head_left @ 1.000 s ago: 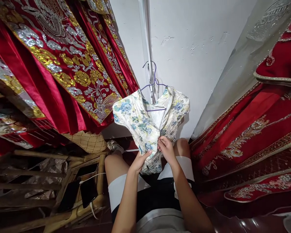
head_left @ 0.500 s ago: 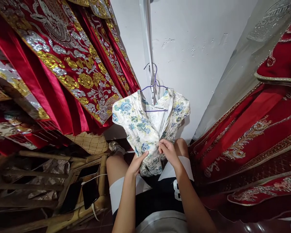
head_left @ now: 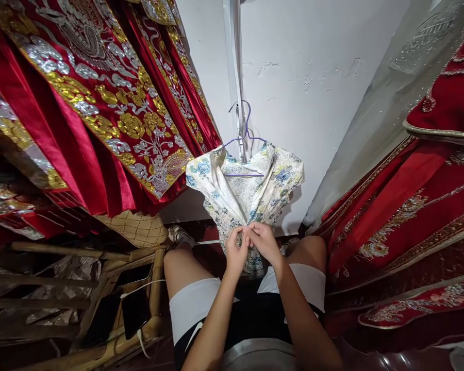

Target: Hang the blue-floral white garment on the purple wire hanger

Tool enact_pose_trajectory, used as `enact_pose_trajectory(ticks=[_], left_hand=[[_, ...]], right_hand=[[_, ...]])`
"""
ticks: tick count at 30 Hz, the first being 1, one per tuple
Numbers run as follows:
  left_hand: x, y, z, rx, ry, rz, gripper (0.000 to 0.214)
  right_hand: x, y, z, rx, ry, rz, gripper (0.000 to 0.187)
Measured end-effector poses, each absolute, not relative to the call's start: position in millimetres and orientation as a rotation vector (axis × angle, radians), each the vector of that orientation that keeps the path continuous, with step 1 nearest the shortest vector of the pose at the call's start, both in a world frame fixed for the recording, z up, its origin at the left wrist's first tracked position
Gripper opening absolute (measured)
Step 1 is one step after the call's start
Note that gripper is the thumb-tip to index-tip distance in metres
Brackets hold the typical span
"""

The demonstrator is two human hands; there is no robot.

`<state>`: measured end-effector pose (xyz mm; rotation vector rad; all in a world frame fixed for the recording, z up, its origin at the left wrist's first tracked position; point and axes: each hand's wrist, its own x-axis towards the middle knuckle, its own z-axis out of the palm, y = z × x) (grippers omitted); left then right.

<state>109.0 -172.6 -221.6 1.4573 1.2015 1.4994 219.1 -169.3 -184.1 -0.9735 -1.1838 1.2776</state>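
A white floral dress (head_left: 212, 190) with blue and yellow flowers and short sleeves hangs on a purple hanger (head_left: 246, 129) in front of me. My left hand (head_left: 236, 246) pinches the front of the garment where its two crossing neckline edges meet. Right beside it, my right hand (head_left: 261, 239) pinches the same spot, and the fingertips of both hands come together there. The fingers hide whatever small detail of the cloth lies between them. Below my hands, the lower part of the garment hangs between my knees.
The hanger hooks on a metal pole (head_left: 234, 62) against a white wall (head_left: 301, 46). Red embroidered garments (head_left: 131, 123) hang at left, and a red beaded one (head_left: 394, 206) at right. A bamboo chair (head_left: 156, 288) at lower left holds several phones (head_left: 135, 312) and a white cable.
My left hand has moved from the garment's left side up to its middle, joining my right hand at the neckline crossing. The cloth is drawn straighter, and my knees have spread apart.
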Motion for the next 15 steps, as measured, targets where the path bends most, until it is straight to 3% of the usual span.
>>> enact_pose_trajectory(ticks=[11,15], left_hand=[[122,-167,-222,1.921,1.147,1.236,0.012],[122,-177,-219,1.982,1.084,1.098,0.013]], right_hand=[[249,-66,-32,-0.778,-0.927,1.205,0.021],[247,-63,-12,-0.744,-0.955,1.142,0.019]])
